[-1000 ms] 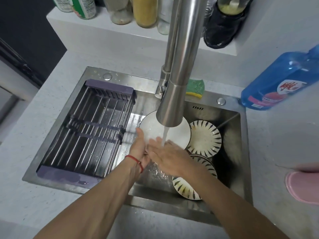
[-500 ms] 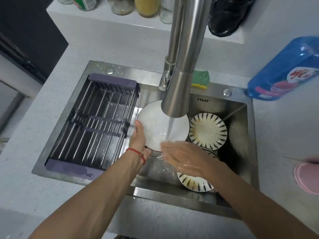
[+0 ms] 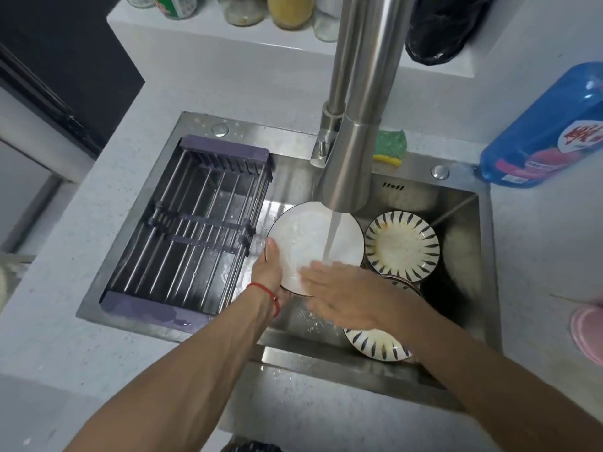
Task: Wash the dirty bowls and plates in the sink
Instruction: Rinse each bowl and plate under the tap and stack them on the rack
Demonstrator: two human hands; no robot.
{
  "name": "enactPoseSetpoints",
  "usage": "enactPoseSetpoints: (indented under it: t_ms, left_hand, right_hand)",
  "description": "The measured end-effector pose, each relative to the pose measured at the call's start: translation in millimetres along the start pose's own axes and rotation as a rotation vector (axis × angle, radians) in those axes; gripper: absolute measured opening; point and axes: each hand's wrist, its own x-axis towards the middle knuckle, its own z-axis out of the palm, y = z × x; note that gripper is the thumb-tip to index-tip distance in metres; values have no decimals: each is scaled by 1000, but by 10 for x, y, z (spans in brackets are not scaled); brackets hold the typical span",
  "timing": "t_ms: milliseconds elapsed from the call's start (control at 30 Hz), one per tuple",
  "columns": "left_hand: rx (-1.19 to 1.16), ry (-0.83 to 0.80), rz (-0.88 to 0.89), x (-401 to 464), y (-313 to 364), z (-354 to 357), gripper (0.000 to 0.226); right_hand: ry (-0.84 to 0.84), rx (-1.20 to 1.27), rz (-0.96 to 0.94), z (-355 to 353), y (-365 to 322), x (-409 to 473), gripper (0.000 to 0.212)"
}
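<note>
- Two hands work one white plate (image 3: pixel 310 243), tilted under the tap stream (image 3: pixel 332 239) mid-sink.
- Left hand (image 3: pixel 269 272) grips its left rim; right hand (image 3: pixel 346 291) lies flat, fingers straight, rubbing its face.
- Best practice, I judge: turn the plate so water reaches every part.
- Striped dishes (image 3: pixel 401 246) wait by the sink's right wall.
- Since half a second ago, the right hand has slid further up the plate.
</note>
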Motion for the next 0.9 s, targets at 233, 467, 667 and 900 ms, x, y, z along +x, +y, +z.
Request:
enactPoseSetpoints:
  t_ms: [233, 467, 667, 900]
  left_hand:
    - [8, -109, -80, -125, 173, 55, 41]
    - [88, -405, 135, -579, 485, 609, 52]
    - [840, -241, 479, -279, 223, 731, 61]
    - [652, -139, -2, -220, 558, 360, 79]
  right_hand:
    - [271, -418, 140, 113, 512, -37, 52]
    - [546, 487, 552, 25, 33, 109, 33]
    - [750, 1594, 829, -70, -14, 176, 21]
    - [758, 2194, 737, 67, 118, 26, 33]
